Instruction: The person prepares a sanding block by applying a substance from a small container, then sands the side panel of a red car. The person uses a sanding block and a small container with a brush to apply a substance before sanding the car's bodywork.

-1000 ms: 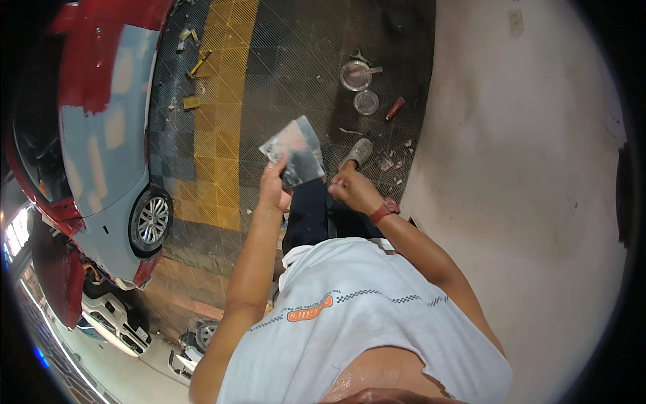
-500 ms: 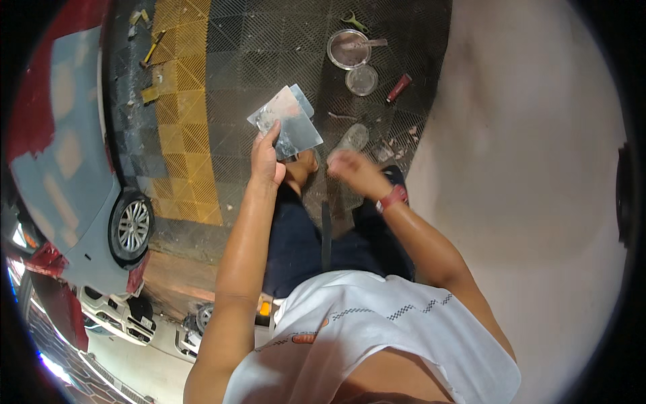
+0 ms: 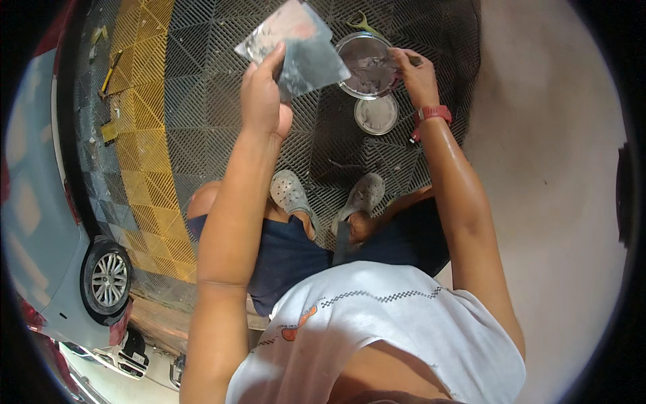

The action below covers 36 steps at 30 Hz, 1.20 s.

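Note:
My left hand (image 3: 266,94) grips two overlapping flat, greyish putty spreaders (image 3: 313,64), thumb pressed on top. Pale pinkish paste is smeared over their upper left part. On the floor mat stands a round open can (image 3: 363,79) with greyish-brown paste inside. My right hand (image 3: 416,75) is at the can's right rim, fingers closed around the end of a flat mixing stick, which they mostly hide. A round, pale lid (image 3: 377,115) lies just below the can.
A green tool (image 3: 365,24) lies beyond the can. A yellow-handled hammer (image 3: 111,73) and a yellow block (image 3: 109,132) lie at left, near a patched grey car (image 3: 44,222). My clogs (image 3: 291,192) rest on the ribbed mat; a pale surface (image 3: 538,168) stretches along the right.
I have crouched closer to the mat. My right hand has reached forward from near my knees to the stick at the can. My left hand has moved forward with the spreaders.

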Tool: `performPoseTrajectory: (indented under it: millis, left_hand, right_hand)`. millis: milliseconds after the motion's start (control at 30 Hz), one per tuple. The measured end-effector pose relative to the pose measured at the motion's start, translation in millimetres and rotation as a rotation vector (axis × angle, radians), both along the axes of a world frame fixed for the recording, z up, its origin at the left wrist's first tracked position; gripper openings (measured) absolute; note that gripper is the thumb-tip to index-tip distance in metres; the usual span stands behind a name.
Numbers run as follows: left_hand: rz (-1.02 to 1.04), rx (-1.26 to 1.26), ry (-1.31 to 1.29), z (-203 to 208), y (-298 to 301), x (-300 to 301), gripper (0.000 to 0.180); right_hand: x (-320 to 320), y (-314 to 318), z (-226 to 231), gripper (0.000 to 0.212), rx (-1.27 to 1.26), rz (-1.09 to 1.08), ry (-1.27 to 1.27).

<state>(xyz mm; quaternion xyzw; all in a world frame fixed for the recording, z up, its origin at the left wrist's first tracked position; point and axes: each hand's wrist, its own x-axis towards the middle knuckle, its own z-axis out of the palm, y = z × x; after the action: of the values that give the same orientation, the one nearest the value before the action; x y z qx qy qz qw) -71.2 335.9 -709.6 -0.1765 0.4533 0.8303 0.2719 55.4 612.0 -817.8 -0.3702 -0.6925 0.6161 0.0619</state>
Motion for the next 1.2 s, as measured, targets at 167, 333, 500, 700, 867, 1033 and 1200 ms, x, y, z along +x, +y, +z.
performPoseTrajectory:
  millis: [167,333,500,700,867,1033,1200]
  left_hand:
    - [0.026,0.021,0.087,-10.9,15.9,-25.7,0.032]
    - [0.045,-0.073,0.175,-29.2,20.5,-22.6,0.042]
    - [-0.010,-0.106,0.265,-51.0,22.3,-23.3,0.039]
    - [-0.016,-0.217,0.249,-50.2,26.5,-21.8,0.039]
    - [-0.102,-0.354,0.259,-50.7,35.9,-27.3,0.049]
    - [-0.175,-0.393,0.209,-60.4,34.5,-38.1,0.057]
    - [-0.120,-0.272,0.199,-43.9,43.6,-38.0,0.057]
  right_hand:
    - [4.0,-22.3,58.5,0.033,0.384,0.328,0.078]
    - [15.1,-29.2,92.3,0.031,0.687,0.312,0.169]
    - [19.5,-49.9,27.8,0.030,0.530,0.141,0.034]
    - [6.4,-56.2,11.2,0.031,0.169,-0.116,0.006]
    - [22.1,-51.6,-1.1,0.036,-0.153,-0.306,0.070]
    - [60.1,-44.1,58.9,0.037,-0.175,-0.376,0.171]
    - [71.2,-48.7,82.7,0.044,-0.055,-0.252,0.113]
